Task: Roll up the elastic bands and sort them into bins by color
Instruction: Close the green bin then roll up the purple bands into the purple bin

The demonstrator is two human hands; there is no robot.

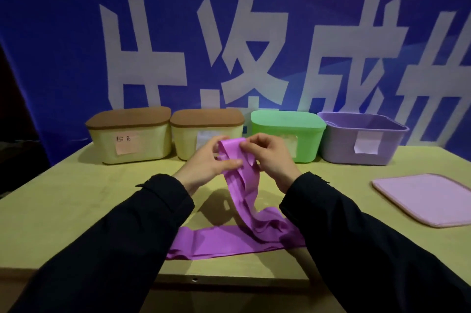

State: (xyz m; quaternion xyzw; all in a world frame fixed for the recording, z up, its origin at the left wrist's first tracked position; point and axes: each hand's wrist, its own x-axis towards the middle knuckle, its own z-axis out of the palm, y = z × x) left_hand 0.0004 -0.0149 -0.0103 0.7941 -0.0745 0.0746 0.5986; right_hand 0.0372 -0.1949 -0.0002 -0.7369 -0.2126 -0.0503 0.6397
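Two hands start the roll on a purple elastic band, held up at mid-frame.

The left hand (207,159) and right hand (270,157) both pinch the top end of the purple band (239,200), fingers curled round a first fold or turn; how tight that turn is cannot be told. The band hangs from the hands and its long tail lies loose on the table (76,210) toward the lower centre. Beyond the hands stands a row of bins: two yellow bins (132,144) with brown lids at upper left, a lidded green bin (305,144), and the open purple bin (362,144) at right, its lid (423,198) lying flat at the right edge. Rolling looks barely begun. Next, the hands likely need to wind the slack in evenly, keeping the edges aligned, then carry the roll rightward to the purple bin.
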